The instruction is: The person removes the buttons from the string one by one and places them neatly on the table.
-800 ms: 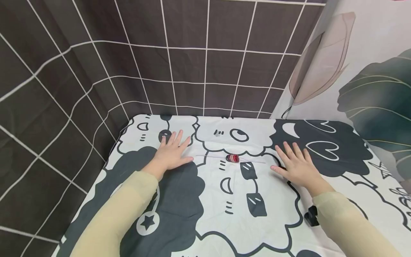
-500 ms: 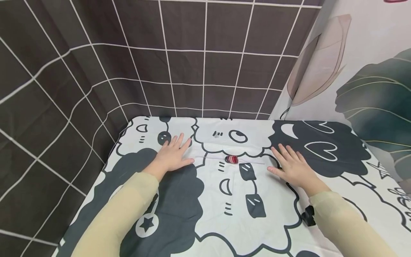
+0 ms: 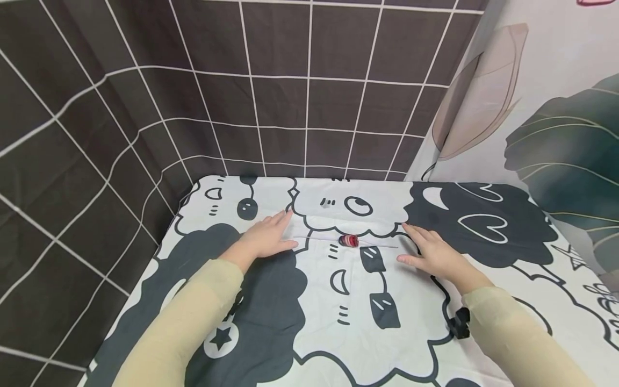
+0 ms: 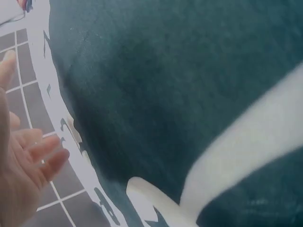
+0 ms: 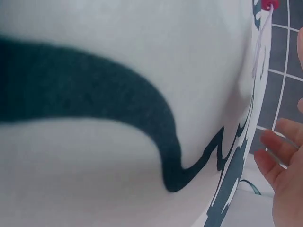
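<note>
A small red and dark striped cylinder (image 3: 348, 241) lies on the patterned cloth (image 3: 316, 290) in the head view, with a thin white string (image 3: 316, 237) stretching out from both ends. To its left is my left hand (image 3: 265, 237), fingers extended and thumb pointing toward the string's left end. My right hand (image 3: 432, 255) is on the other side, its thumb close to the string's right end. Neither hand holds anything. The right wrist view shows the cylinder's red end (image 5: 270, 4) at the top edge, with string coming out of it.
A dark curtain with a white grid (image 3: 285, 97) hangs behind and to the left. On the right hangs a pale leaf-print curtain (image 3: 551, 64). A small black object (image 3: 460, 323) sits beside the right wrist. A thin dark cord (image 3: 428, 171) shows at the far edge.
Both hands have turned from palms down with spread fingers to more edge-on, fingers closer together. The right hand has also shifted a little left, toward the cylinder. The cylinder stays put.
</note>
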`<state>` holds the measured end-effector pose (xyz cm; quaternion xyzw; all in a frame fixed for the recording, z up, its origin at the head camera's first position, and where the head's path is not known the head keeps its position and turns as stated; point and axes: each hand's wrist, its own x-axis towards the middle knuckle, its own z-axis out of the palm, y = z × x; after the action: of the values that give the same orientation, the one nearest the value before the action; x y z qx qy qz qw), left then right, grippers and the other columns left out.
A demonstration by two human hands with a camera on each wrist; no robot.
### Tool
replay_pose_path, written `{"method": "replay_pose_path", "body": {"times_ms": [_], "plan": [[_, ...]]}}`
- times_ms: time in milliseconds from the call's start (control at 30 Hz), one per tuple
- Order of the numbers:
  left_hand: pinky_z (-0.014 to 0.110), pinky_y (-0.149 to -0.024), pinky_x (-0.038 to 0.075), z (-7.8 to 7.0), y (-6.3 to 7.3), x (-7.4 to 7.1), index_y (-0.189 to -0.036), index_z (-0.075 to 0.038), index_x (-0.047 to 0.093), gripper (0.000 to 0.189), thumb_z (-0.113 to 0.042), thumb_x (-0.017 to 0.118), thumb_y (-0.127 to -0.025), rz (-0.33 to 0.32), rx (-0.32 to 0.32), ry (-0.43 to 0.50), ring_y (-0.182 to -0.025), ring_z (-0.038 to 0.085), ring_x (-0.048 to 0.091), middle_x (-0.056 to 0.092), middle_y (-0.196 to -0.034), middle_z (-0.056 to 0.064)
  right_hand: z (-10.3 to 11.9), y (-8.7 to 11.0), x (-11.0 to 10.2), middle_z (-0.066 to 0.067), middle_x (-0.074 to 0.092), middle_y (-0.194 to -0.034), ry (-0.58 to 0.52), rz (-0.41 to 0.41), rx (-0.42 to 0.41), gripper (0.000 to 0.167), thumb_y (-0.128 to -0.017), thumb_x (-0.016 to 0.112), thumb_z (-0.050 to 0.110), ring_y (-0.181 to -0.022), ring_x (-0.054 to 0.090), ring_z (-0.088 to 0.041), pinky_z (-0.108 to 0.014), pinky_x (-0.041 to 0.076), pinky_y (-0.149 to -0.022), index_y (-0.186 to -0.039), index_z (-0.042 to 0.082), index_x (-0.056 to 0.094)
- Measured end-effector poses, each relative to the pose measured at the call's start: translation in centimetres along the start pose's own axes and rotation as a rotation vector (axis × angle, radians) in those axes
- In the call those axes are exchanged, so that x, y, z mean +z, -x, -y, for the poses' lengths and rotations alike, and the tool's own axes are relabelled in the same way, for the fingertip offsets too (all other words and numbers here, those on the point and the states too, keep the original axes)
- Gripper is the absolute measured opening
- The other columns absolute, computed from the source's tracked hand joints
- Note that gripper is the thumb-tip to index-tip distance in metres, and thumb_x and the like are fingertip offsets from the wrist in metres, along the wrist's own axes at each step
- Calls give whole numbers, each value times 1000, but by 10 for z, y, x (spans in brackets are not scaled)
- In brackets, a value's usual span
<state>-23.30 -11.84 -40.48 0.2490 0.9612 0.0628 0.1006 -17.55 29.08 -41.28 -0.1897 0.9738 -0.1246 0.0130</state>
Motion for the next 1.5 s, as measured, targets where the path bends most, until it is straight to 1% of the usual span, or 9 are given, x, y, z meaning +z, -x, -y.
{"method": "replay_pose_path", "body": {"times_ms": [167, 267, 400, 500, 633, 900, 1033, 1267, 1500], "plan": [[45, -109, 22, -5, 2, -3, -149, -5, 16, 85, -53, 51, -90, 2, 11, 114, -137, 35, 25, 25, -150, 18, 3, -2, 0, -31, 35, -137, -37, 25, 32, 91, -83, 61, 56, -124, 33, -48, -62, 29, -98, -144, -2, 28], [46, -109, 24, -7, 2, -3, -149, -7, 18, 84, -54, 53, -89, -5, 10, 152, -136, 35, 26, 27, -149, 19, 3, -3, 1, -31, 36, -136, -44, 31, 45, 93, -81, 63, 56, -125, 34, -49, -62, 30, -98, -144, -2, 27], [47, -108, 26, -8, 0, 0, -149, -8, 21, 84, -56, 53, -87, -19, 4, 165, -135, 35, 28, 30, -147, 19, 5, -4, 3, -29, 38, -136, -50, 39, 52, 94, -80, 64, 58, -119, 43, -46, -61, 34, -95, -144, 0, 27], [48, -107, 27, -9, -2, 1, -149, -9, 22, 84, -56, 54, -87, -17, 1, 182, -135, 35, 28, 31, -147, 19, 6, -4, 3, -28, 38, -135, -60, 43, 62, 94, -80, 63, 59, -108, 53, -40, -59, 39, -91, -145, 1, 27], [49, -106, 27, -11, -4, 1, -148, -10, 23, 83, -55, 55, -86, -4, 7, 206, -135, 35, 28, 31, -146, 20, 8, -6, 3, -26, 39, -133, -90, 36, 73, 92, -80, 64, 57, -96, 58, -31, -56, 43, -86, -144, 2, 28], [50, -106, 27, -17, -10, -2, -149, -10, 23, 82, -53, 57, -87, 24, 11, 244, -135, 35, 28, 28, -147, 21, 12, -9, 7, -25, 38, -136, -89, 46, 46, 93, -80, 64, 58, -88, 57, -23, -52, 44, -85, -144, 1, 29], [49, -106, 28, -21, -13, 0, -148, -10, 24, 81, -53, 56, -87, 13, 20, 256, -135, 34, 28, 27, -148, 20, 14, -10, 8, -26, 39, -135, -85, 32, 33, 91, -80, 66, 56, -84, 57, -21, -51, 45, -82, -143, 0, 31], [48, -105, 30, -25, -14, 4, -148, -12, 25, 81, -51, 59, -86, 14, 7, 306, -132, 32, 35, 29, -147, 18, 22, -16, 8, -27, 40, -133, -85, 20, 1, 84, -80, 68, 49, -92, 57, -29, -54, 43, -88, -139, -1, 37], [47, -102, 35, -29, -15, 9, -149, -15, 24, 80, -50, 59, -86, 27, -3, 293, -128, 31, 41, 32, -145, 15, 29, -21, 9, -25, 47, -124, -92, -1, -25, 80, -80, 70, 45, -85, 58, -27, -53, 45, -83, -137, -1, 40]]}}
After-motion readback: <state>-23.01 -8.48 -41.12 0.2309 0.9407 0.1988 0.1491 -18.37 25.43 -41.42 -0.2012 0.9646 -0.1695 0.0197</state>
